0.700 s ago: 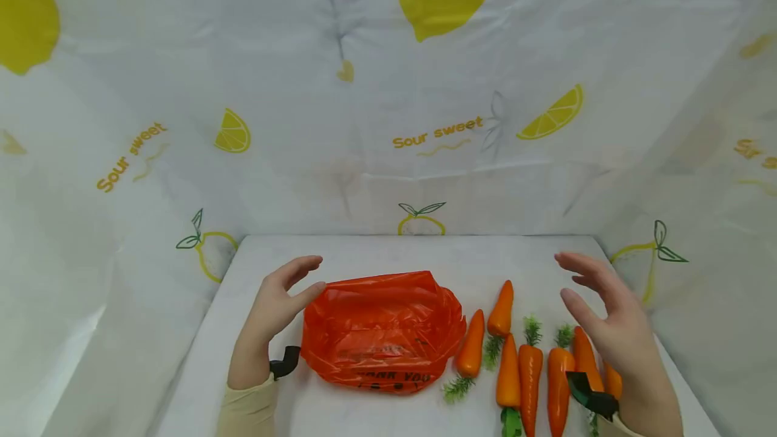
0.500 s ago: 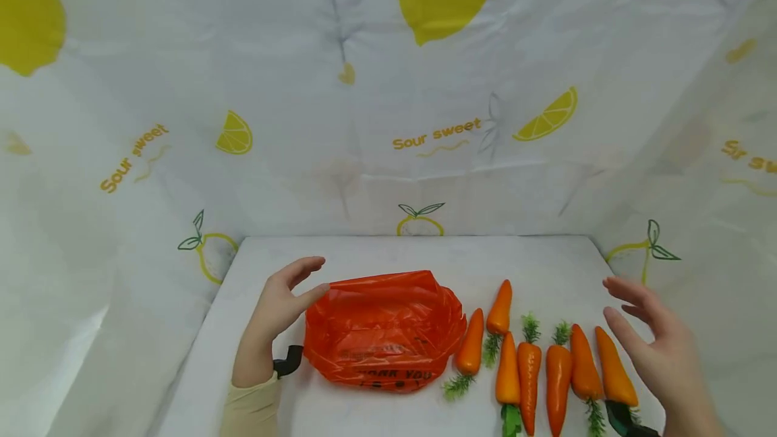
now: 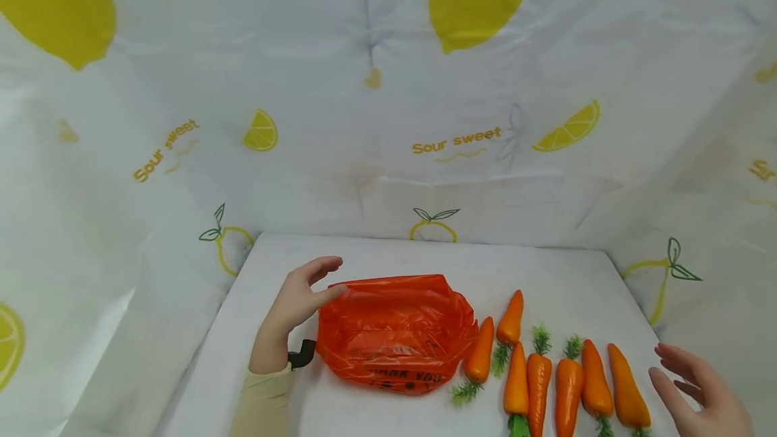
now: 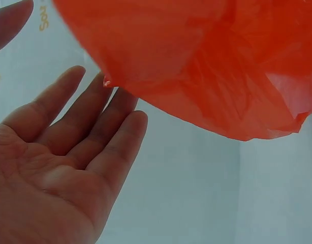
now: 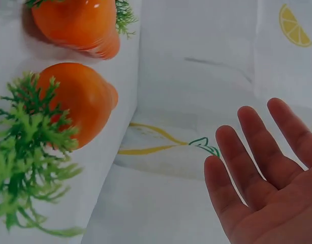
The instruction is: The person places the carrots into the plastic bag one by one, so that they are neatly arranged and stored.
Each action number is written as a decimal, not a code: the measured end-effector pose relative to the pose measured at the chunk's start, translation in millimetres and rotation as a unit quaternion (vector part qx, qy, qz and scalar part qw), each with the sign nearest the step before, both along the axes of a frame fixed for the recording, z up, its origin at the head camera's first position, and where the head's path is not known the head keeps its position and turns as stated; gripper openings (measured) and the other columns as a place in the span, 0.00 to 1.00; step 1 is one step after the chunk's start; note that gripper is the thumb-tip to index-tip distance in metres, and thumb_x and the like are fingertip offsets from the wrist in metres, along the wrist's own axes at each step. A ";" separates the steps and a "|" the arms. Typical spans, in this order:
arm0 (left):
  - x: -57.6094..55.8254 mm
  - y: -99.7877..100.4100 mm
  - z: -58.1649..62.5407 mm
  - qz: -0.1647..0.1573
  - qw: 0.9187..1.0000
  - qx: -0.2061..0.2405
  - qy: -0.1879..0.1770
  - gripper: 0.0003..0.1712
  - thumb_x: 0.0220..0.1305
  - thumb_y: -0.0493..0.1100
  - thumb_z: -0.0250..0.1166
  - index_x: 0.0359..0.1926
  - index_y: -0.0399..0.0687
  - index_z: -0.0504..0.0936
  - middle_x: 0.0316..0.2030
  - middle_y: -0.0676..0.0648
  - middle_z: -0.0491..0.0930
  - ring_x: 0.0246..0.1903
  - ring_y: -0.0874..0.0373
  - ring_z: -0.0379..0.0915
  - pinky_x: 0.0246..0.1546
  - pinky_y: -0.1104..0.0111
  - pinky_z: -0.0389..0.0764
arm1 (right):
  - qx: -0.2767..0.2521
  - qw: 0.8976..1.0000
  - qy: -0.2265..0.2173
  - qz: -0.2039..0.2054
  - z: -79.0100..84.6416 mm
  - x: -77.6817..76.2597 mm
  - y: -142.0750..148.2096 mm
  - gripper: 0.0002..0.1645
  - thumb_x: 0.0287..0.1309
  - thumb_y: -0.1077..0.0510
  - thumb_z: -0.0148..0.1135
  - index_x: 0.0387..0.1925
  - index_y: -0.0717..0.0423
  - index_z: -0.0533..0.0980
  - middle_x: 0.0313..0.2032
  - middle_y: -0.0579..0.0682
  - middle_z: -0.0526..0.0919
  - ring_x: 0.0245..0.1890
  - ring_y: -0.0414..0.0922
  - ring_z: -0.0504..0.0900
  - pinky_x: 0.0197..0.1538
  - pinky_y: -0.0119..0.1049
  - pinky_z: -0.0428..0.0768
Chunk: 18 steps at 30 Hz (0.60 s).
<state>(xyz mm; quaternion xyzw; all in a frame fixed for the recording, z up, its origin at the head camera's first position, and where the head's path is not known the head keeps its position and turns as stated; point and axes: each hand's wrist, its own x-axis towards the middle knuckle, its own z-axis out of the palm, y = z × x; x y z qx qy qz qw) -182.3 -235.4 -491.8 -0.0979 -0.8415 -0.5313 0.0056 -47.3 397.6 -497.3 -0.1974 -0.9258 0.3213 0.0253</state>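
Red plastic bag [image 3: 397,329] lies on the white tabletop [image 3: 346,417], its left edge at the left grip [image 3: 303,299]. Thumb and fingers of that grip stand apart, the fingers fairly straight; the thumb overlaps the bag's rim in the head view, and I cannot tell whether it touches. In the left wrist view some fingertips pass behind the plastic edge. The bag's long axis runs left to right, its mouth gaping upward, the "YOU" lettering on the near side.

The right grip [image 3: 701,390] is spread too, thumb and fingers apart around nothing, near the rightmost carrot [image 3: 628,386]. That carrot points its tip away from the person, leaning left, leaves toward the near edge. Six other carrots [image 3: 516,383] lie between it and the bag, long axes running mostly near to far: two point their tips toward the person, four away. The leftmost lies just beside the bag. Behind rises a lemon-printed sheet [image 3: 322,181].
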 end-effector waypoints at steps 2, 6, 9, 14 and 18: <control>-0.6 1.2 -1.3 0.001 1.000 -0.003 -0.005 0.36 0.67 0.56 0.82 0.73 0.59 0.83 0.71 0.48 0.83 0.78 0.41 0.73 0.77 0.39 0.74 | -0.006 0.999 -0.030 -0.014 -4.5 -1.2 5.1 0.46 0.85 0.45 0.57 0.83 0.72 0.55 0.76 0.78 0.63 0.68 0.75 0.68 0.51 0.19 0.78; -2.7 3.6 -4.5 -0.005 1.000 -0.013 -0.012 0.36 0.67 0.55 0.82 0.73 0.56 0.83 0.71 0.47 0.84 0.77 0.40 0.74 0.76 0.37 0.74 | -0.027 0.996 -0.074 -0.037 -15.5 -1.9 12.3 0.50 0.85 0.44 0.58 0.86 0.71 0.48 0.80 0.78 0.58 0.72 0.76 0.64 0.74 0.68 0.78; -4.8 6.0 -7.5 -0.013 1.000 -0.016 -0.016 0.36 0.68 0.54 0.82 0.74 0.54 0.83 0.71 0.45 0.83 0.77 0.39 0.74 0.76 0.37 0.75 | -0.038 0.995 -0.082 -0.050 -22.6 -2.1 15.1 0.51 0.86 0.45 0.58 0.87 0.70 0.46 0.81 0.79 0.56 0.73 0.76 0.62 0.73 0.79 0.70; -7.6 10.5 -11.9 -0.020 0.999 -0.025 -0.024 0.33 0.68 0.53 0.82 0.71 0.53 0.85 0.68 0.45 0.86 0.73 0.39 0.78 0.73 0.40 0.79 | -0.045 0.994 -0.078 -0.061 -28.4 -3.6 17.6 0.50 0.86 0.46 0.58 0.87 0.69 0.46 0.81 0.78 0.55 0.74 0.76 0.60 0.74 0.79 0.69; -9.3 13.1 -15.8 -0.023 0.998 -0.041 -0.032 0.26 0.70 0.49 0.80 0.67 0.53 0.88 0.62 0.49 0.89 0.66 0.44 0.84 0.67 0.48 0.86 | -0.048 0.994 -0.081 -0.063 -27.6 -5.3 16.9 0.50 0.85 0.46 0.58 0.87 0.70 0.46 0.81 0.79 0.55 0.74 0.77 0.60 0.73 0.79 0.69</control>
